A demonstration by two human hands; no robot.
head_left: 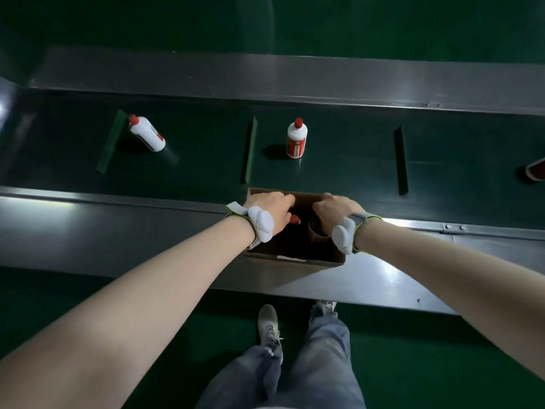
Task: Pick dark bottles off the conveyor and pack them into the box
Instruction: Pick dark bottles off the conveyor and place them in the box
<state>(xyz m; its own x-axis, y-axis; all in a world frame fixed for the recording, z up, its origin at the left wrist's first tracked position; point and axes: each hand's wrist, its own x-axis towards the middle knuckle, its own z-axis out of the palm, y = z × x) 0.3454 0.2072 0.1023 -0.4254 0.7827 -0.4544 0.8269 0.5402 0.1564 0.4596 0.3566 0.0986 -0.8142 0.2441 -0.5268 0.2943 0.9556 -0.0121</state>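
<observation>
- Dark bottles: only one sure in the box (295, 258), red cap (294, 219) up, so long axis vertical; body lost in shadow. Beside it a round dark-brown rim (317, 236), can't tell if it's a second bottle.
- Conveyor (339, 160): dark green belt running left-right between grey metal rails, 3 cross cleats visible.
- Box: 1, brown cardboard, open top, on the near metal ledge (118, 231), far edge at the belt.
- White bottles, red caps: 2 on the belt. Left one (147, 133) tilted, cap towards far-left. Centre one (297, 139) upright, cap up.
- 1 dark-red object (535, 170) cut by the right edge, unclear.
- Left hand (272, 209): over box's left side, fingers curled down inside; grip hidden, can't tell.
- Right hand (337, 208): over box's right side, fingers curled on the far rim; grip unclear.
- Grey wrist units: 2, one per wrist.
- Floor (427, 364): green, room dim.
</observation>
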